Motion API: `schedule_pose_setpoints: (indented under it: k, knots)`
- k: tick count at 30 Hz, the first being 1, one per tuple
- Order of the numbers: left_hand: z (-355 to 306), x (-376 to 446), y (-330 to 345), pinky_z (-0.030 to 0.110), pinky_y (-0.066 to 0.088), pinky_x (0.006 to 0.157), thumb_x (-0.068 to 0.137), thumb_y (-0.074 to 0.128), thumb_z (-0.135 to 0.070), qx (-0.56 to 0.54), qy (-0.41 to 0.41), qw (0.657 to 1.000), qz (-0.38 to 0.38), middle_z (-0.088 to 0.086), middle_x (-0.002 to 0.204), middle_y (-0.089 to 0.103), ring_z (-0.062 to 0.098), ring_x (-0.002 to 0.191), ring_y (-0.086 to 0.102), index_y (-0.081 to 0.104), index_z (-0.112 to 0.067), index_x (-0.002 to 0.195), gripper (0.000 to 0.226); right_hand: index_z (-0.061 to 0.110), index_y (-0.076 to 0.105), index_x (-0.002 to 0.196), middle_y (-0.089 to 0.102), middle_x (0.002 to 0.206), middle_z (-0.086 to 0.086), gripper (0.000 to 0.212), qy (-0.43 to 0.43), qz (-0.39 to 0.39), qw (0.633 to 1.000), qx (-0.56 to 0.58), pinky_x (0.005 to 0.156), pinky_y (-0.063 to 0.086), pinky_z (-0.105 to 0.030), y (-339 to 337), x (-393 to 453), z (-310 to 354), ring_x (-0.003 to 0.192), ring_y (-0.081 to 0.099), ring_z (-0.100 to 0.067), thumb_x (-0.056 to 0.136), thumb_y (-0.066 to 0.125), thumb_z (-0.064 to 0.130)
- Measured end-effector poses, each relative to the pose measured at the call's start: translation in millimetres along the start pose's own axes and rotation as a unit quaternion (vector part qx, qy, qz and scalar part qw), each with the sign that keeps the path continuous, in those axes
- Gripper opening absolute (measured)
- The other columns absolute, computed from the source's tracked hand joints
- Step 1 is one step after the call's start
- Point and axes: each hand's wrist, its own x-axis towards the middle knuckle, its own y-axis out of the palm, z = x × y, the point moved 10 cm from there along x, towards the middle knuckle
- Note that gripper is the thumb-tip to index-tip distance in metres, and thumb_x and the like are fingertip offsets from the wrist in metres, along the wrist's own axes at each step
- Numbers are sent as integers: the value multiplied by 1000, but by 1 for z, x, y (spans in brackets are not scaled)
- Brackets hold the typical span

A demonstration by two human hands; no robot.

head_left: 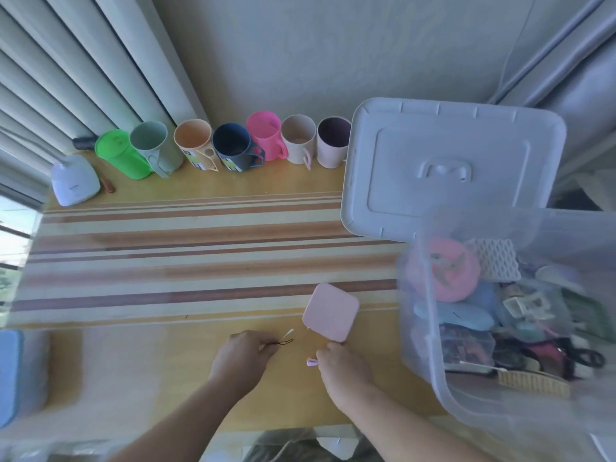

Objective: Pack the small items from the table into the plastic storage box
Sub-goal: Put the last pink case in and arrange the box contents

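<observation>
Left hand point(245, 356) pinches black loop point(286, 343); right hand point(343, 368) pinches pink bit point(312, 362). Pink case point(330, 312) at 12 o'clock of it; box point(430, 328) at 3.

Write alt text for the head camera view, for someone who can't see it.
Two hands work at a wooden table: the left hand pinches a thin black loop, the right hand holds a small pink piece beside a pink square case. A clear storage box, nearly full, stands at right.

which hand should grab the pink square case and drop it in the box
Right. The right hand is already beside the pink square case and nearer the plastic storage box on that side. The left hand is farther off and pinches a thin black loop.
</observation>
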Motion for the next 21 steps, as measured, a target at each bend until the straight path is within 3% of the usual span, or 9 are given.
schedule_pose_setpoints:
  k: [6, 11, 14, 17, 21]
  knots:
    - [14, -14, -6, 28, 54, 71, 93, 64, -41, -18, -26, 999, -7, -21, 87, 69, 2, 82, 63, 76, -46, 102, 15, 8, 57, 125, 53, 127, -12, 25, -26, 3, 999, -34, 78, 38, -37, -1, -6, 8, 118, 51, -30, 103, 45, 4]
    - [18, -22, -9, 21, 45, 63, 92, 66, -41, -30, -36, 999, -22, -24, 81, 68, -5, 78, 60, 76, -45, 95, 11, 13, 57, 112, 58, 114, -8, 20, -36, 3, 999, -28, 70, 34, -33, 1, -14, -1, 109, 53, -27, 100, 44, 2]
    - [18, -26, -6, 18, 45, 63, 92, 67, -41, -36, -39, 998, -25, -25, 81, 69, -6, 79, 60, 75, -46, 92, 10, 16, 57, 103, 57, 99, -4, 14, -28, -6, 1000, 3, 57, 29, -32, -7, -18, -5, 94, 47, -23, 101, 47, 7]
    - [12, -29, -9, 16, 44, 64, 92, 68, -41, -45, -41, 998, -32, -27, 79, 68, -8, 78, 60, 76, -46, 96, 10, 17, 61, 105, 64, 105, -3, 12, -55, -23, 997, 51, 66, 41, -34, -30, -27, 12, 91, 51, -22, 105, 50, 18]
    - [-27, -33, -40, 18, 47, 68, 89, 72, -39, -79, -18, 995, -59, -42, 81, 66, -11, 78, 63, 63, -60, 76, 26, 21, 68, 95, 67, 89, 7, 11, -151, -99, 964, 197, 67, 50, -37, -105, -60, 52, 82, 55, -16, 102, 62, 27]
